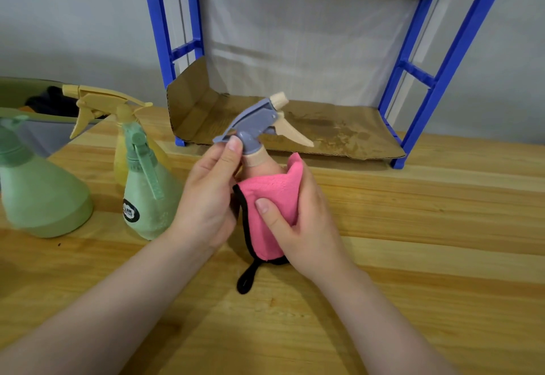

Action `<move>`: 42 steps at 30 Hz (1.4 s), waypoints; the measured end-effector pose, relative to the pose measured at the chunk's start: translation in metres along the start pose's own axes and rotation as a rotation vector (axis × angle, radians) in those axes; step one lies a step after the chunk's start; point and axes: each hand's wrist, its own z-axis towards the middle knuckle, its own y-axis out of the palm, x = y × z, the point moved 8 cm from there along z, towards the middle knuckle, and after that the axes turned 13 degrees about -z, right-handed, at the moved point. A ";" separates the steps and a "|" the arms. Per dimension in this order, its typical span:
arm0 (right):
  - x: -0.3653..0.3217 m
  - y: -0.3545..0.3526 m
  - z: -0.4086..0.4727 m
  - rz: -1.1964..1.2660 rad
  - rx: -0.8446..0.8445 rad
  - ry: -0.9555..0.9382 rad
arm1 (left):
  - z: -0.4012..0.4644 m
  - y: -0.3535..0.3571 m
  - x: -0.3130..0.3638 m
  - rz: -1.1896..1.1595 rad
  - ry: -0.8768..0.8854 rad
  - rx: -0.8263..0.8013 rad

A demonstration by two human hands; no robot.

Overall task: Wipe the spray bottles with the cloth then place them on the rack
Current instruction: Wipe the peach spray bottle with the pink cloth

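Note:
A spray bottle with a grey-blue head and a beige trigger stands at the centre of the wooden table, its body wrapped in a pink cloth with black trim. My left hand holds the bottle at the neck, thumb against the grey head. My right hand grips the cloth around the body. The blue rack stands behind, its lowest shelf lined with stained cardboard. Left of my hands stand a green bottle, a yellow bottle behind it, and another green bottle.
A green tub with dark items sits at the far left behind the bottles. The wooden table stretches to the right and front. A grey wall rises behind the rack, and an upper shelf spans the top.

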 end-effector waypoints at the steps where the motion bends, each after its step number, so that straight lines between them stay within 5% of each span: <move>1: 0.002 0.002 0.000 0.029 -0.027 0.002 | 0.002 -0.001 0.004 -0.005 0.015 0.008; 11: 0.009 0.016 -0.005 0.357 -0.230 0.039 | 0.013 -0.012 0.022 -0.177 0.081 0.073; 25: -0.008 -0.019 0.000 0.130 -0.120 -0.031 | -0.018 0.022 -0.021 0.189 -0.178 -0.242; 33: -0.019 -0.031 0.000 0.000 0.180 -0.077 | -0.024 0.037 -0.017 0.266 -0.115 -0.450; 42: -0.017 -0.017 0.005 0.070 0.054 -0.163 | -0.017 0.018 -0.024 0.113 -0.196 -0.288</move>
